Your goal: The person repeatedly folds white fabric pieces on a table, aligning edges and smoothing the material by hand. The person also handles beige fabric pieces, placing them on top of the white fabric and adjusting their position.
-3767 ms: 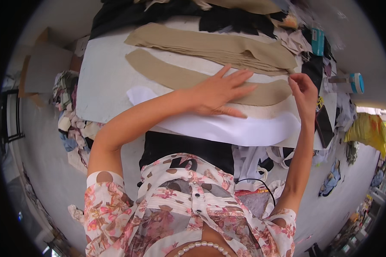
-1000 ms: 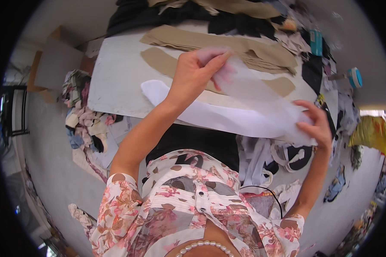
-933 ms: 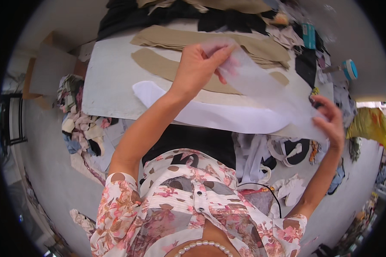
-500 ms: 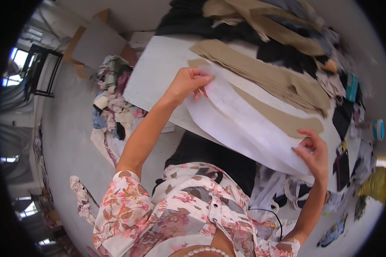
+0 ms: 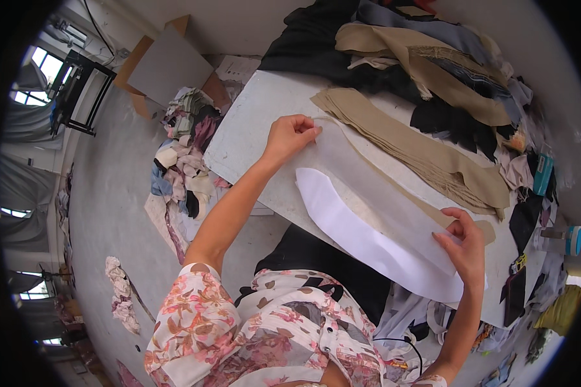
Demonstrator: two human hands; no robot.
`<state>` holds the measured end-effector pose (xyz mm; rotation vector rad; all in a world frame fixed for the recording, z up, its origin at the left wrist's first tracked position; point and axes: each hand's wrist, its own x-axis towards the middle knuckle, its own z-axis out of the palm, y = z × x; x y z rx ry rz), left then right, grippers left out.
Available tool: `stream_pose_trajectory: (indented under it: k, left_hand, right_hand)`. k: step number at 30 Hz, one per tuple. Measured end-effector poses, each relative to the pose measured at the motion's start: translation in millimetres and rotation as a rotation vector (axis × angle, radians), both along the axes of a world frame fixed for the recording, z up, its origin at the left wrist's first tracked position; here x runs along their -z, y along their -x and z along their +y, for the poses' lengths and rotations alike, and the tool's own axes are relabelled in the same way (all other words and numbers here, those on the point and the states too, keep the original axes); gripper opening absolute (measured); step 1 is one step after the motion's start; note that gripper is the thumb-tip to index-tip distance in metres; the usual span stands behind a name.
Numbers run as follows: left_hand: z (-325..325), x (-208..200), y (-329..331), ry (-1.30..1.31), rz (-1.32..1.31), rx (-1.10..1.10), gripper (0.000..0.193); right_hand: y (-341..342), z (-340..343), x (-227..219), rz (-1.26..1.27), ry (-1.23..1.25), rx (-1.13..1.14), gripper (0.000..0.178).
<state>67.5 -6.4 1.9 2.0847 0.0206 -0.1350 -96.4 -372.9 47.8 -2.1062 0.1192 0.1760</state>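
Note:
Between my two hands a thin, see-through white strip (image 5: 381, 184), curved like a waistband piece, is stretched over a single khaki fabric piece (image 5: 487, 233). My left hand (image 5: 289, 138) pinches its far left end, thumb against fingers. Its near right end is in the grip of my right hand (image 5: 463, 248), whose thumb and index finger press together. Most of the khaki piece is covered by the strip. Closer to me, an opaque white curved strip (image 5: 355, 235) lies along the table's near edge. Beyond my hands is a stack of khaki strips (image 5: 413, 145).
The pale table (image 5: 245, 122) carries black cloth (image 5: 303, 48) and heaped khaki and grey fabric (image 5: 426, 58) at the back. A phone (image 5: 514, 297) lies at the right edge. Fabric scraps (image 5: 186, 158) and a cardboard box (image 5: 164, 68) are on the left.
The thin strip has come apart from the opaque white one and moved away from me, over the khaki piece. Both hands keep their pinch. The view has shifted slightly.

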Motion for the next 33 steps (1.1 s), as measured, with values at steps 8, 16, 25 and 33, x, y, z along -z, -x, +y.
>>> stream_pose_trajectory:
  k: [8, 16, 25, 33]
  left_hand:
    - [3.1, 15.8, -12.1, -0.266, -0.174, -0.064, 0.018]
    - [-0.2, 18.3, -14.4, -0.341, -0.190, -0.101, 0.019]
    - [-1.4, 16.6, -14.0, -0.323, -0.208, -0.103, 0.020]
    - [1.6, 14.8, -14.7, -0.386, -0.201, -0.094, 0.022]
  right_hand:
    - [-21.6, 0.2, 8.5, -0.025, 0.023, -0.022, 0.041]
    - [-24.6, -1.9, 12.0, 0.008, 0.007, -0.012, 0.040]
    - [-25.4, -2.4, 19.3, -0.009, -0.011, 0.004, 0.040]
    - [-30.8, -3.9, 18.8, -0.023, 0.030, -0.024, 0.041]
